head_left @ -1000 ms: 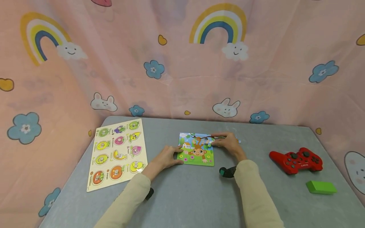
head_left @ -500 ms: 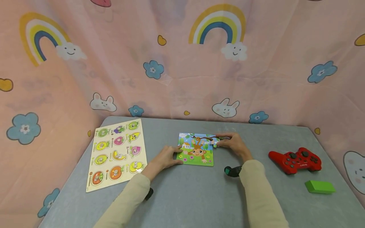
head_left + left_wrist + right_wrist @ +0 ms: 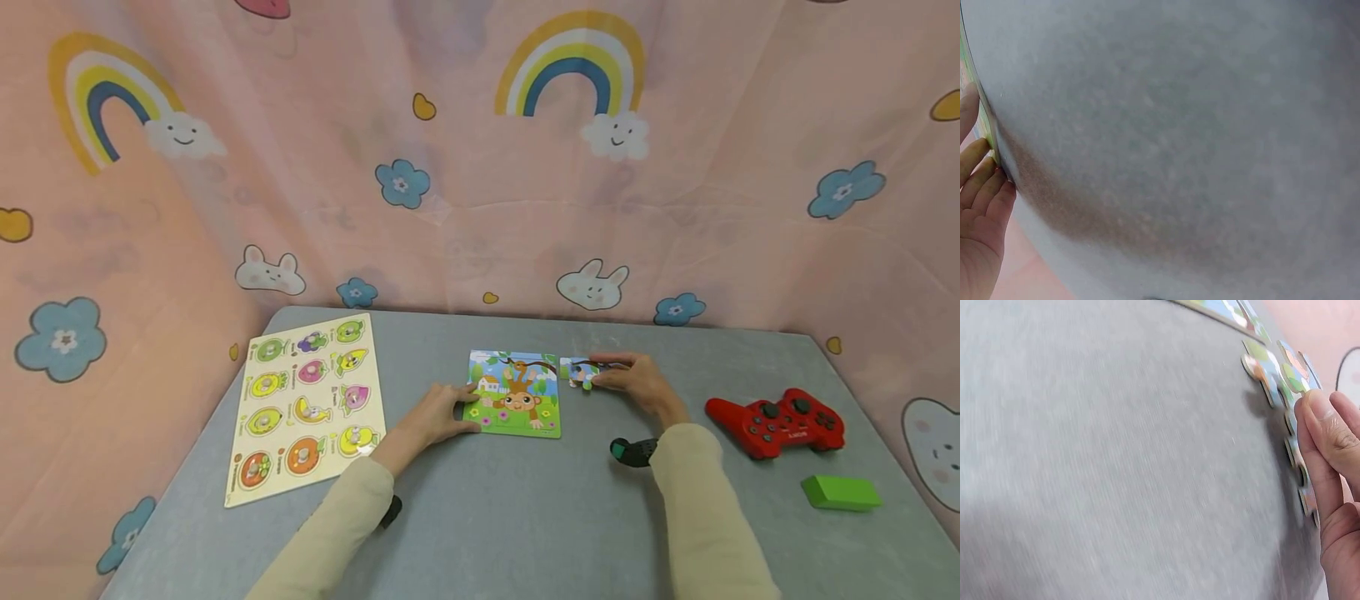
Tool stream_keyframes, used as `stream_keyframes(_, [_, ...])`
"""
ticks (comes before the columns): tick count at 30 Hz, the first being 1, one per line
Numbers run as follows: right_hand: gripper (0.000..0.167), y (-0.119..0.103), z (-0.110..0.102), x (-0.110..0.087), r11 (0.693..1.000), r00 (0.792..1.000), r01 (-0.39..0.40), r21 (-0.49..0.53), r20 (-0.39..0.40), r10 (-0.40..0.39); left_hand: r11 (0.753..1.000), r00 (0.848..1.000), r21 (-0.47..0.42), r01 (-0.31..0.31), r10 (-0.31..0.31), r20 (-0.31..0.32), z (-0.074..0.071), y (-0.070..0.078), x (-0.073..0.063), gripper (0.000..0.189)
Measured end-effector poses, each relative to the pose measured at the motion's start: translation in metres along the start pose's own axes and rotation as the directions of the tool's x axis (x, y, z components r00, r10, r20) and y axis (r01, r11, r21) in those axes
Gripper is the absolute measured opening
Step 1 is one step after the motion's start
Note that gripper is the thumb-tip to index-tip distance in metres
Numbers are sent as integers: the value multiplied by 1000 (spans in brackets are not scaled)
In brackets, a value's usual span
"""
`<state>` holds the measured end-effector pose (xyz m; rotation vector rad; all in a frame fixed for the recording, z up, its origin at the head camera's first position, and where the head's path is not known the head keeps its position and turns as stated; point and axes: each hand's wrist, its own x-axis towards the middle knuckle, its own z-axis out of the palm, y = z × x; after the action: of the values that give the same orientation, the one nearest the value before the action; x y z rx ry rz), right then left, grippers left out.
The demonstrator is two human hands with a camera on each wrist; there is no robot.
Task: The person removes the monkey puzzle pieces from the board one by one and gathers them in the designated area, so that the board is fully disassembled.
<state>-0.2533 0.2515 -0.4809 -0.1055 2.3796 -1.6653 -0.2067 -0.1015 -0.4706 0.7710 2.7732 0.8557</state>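
Observation:
A square jigsaw puzzle [image 3: 517, 396] with a monkey picture lies mid-table in the head view. My left hand [image 3: 438, 412] rests at its left edge, thumb and forefinger spread apart along that side. The left wrist view shows the fingertips [image 3: 1002, 190] right at the puzzle's rim. To the right of the puzzle, my right hand [image 3: 637, 383] pinches a puzzle piece [image 3: 1297, 370] between thumb and forefinger. Several other loose pieces lie around those fingers, including one with a green corner [image 3: 1263, 365]; part of the group is hidden behind the hand.
At the left lies a fruit peg board [image 3: 307, 400]. A red game controller [image 3: 780, 421] and a green block [image 3: 842, 493] sit at the right of the grey table [image 3: 510, 525]. Behind hangs a pink printed curtain [image 3: 465, 225].
My right hand has moved right, drawing puzzle pieces from over the puzzle's upper right corner to the table beside it. The left hand has stayed at the left edge.

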Motion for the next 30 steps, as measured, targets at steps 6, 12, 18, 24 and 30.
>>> stream_keyframes(6, [53, 4, -11, -6, 999, 1000, -19, -41, -11, 19, 1000, 1000, -11, -9, 9, -8, 0, 1, 0, 51])
stream_keyframes(12, [55, 1, -24, -12, 997, 999, -42, -68, 11, 43, 1000, 1000, 4, -13, 13, -9, -1, 0, -1, 51])
stream_keyframes(18, [55, 0, -43, -16, 993, 999, -39, -111, 15, 41, 1000, 1000, -6, -13, 13, -6, -1, 1, -1, 51])
stream_keyframes(24, [57, 2, -58, -20, 988, 999, -41, -151, 15, 44, 1000, 1000, -3, -13, 13, -7, -3, 1, -1, 52])
stream_keyframes(30, [58, 2, -69, -26, 977, 998, -58, -206, 15, 62, 1000, 1000, 4, -1, 1, 1, -1, 1, -1, 52])
